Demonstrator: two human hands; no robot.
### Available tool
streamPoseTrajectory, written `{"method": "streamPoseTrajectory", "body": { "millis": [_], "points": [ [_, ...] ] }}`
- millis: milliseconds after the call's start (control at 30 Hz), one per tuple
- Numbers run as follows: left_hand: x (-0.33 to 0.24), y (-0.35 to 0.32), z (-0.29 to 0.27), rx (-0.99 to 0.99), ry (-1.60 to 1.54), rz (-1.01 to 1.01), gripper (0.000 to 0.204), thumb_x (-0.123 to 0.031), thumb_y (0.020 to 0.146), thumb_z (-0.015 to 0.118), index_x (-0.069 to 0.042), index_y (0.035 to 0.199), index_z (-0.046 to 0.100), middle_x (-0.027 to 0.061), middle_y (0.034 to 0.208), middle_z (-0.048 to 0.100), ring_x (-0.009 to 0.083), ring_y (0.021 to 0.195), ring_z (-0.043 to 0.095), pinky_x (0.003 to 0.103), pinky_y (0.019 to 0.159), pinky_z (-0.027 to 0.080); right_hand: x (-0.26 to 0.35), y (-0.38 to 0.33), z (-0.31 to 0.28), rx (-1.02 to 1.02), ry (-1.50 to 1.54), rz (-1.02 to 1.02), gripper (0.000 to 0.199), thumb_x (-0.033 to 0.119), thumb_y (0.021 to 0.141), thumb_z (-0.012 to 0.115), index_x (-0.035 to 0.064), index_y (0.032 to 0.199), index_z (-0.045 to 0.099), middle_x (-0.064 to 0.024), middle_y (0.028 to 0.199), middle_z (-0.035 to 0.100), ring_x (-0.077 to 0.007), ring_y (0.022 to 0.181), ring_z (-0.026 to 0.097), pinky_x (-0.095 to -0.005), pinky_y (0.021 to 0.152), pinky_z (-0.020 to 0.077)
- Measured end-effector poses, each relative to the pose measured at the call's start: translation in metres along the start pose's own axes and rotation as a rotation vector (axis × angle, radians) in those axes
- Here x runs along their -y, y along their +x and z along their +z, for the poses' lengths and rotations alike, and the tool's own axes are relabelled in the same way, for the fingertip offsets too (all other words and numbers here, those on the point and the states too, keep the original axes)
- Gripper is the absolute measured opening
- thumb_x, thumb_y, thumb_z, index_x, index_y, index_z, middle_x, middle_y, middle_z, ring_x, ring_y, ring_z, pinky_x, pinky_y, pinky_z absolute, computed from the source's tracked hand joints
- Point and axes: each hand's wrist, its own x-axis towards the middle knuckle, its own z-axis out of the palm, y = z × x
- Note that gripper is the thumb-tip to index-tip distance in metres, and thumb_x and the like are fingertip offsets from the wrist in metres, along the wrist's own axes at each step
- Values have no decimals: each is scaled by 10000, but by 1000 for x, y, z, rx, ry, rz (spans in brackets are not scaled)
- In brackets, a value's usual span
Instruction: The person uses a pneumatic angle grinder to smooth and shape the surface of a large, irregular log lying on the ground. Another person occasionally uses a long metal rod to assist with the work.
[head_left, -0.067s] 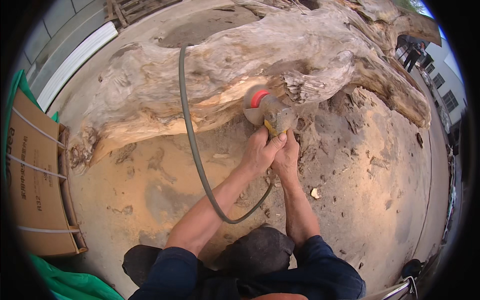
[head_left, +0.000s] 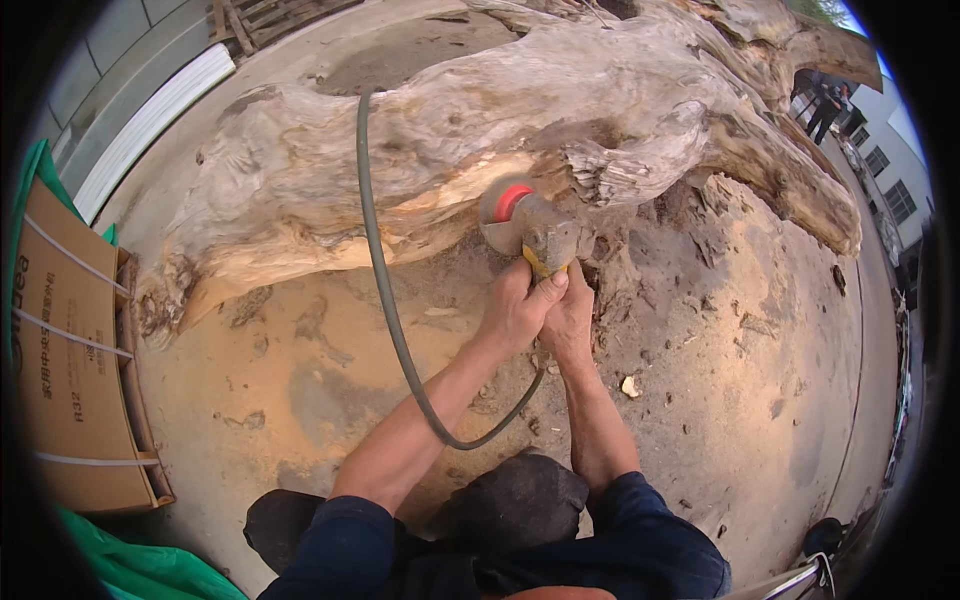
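Note:
Both my hands are wrapped round a dusty yellow and grey angle grinder (head_left: 550, 235). My left hand (head_left: 515, 308) is on its left side with the thumb laid across; my right hand (head_left: 570, 315) closes round it just to the right, touching the left. The grinder's disc (head_left: 500, 215), red at the middle and blurred at the rim, is at the lower side of a big pale driftwood-like log (head_left: 480, 110). Fresh light wood shows beside the disc. Whether the disc touches the wood I cannot tell. A dark green hose or cable (head_left: 385, 285) loops from the log down to behind my hands.
Sawdust and wood chips lie over the concrete ground (head_left: 330, 390). At the left stands a strapped cardboard box (head_left: 75, 370) with green sheeting (head_left: 140, 565) below it. A wooden pallet (head_left: 275, 20) is at the far left. A person (head_left: 826, 108) stands at the far right.
The grinder and its disc have shifted slightly to the left, and my hands have moved a little with it. The log and hose look about the same.

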Motion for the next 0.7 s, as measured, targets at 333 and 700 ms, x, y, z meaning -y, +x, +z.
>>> {"method": "streamPoseTrajectory", "body": {
  "millis": [333, 700],
  "points": [
    [8, -17, -5, -125, -131, 63, 534, -485, 1014, 604, 28, 1158, 627, 135, 1030, 689, 218, 960, 646, 358, 829, 500, 14, -7, 6, 84, -167, -90, 295, 234, 956, 658, 27, 1136, 552, -265, 885, 690, -502, 861, 684, -483, 682, 549],
    [1, -8, 15, -96, -191, 55, 541, -465, 1033, 590, 25, 1260, 592, 66, 1077, 658, 145, 1001, 591, 319, 896, 476, 13, 3, -13, 95, -217, -88, 274, 215, 959, 652, -8, 1066, 533, -260, 831, 679, -454, 805, 702, -436, 664, 546]
  ]
}}
